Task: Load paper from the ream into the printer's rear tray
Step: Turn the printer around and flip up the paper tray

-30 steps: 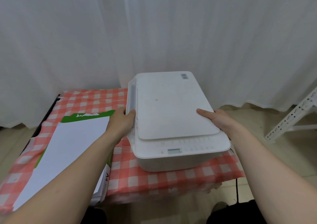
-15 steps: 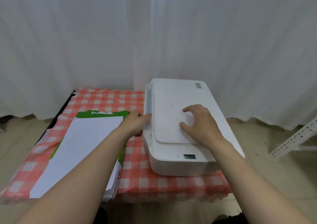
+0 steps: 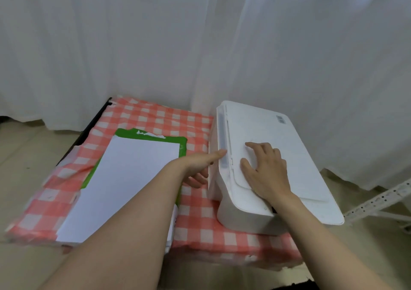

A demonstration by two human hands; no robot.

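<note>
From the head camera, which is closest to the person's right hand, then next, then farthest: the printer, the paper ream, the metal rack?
1. Printer: under the right hand.
2. Paper ream: to the left, past the printer's edge.
3. Metal rack: far right, on the floor.

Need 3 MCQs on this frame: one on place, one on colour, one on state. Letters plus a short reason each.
1. Where does the paper ream lie relative to the printer?
A. On top of it
B. To its left on the tablecloth
C. Behind it, against the curtain

2. What colour is the ream's torn wrapper?
A. Green
B. Blue
C. Yellow

3. What is the right hand doing?
A. Holding a sheet of paper
B. Hanging off the table
C. Resting flat on the printer's lid

Answers:
1 B: the ream sits on the checked tablecloth, left of the printer.
2 A: a green wrapper edge frames the white sheets at the far end.
3 C: its palm and spread fingers lie on the white lid, holding nothing, while the left hand touches the printer's left edge.
</note>
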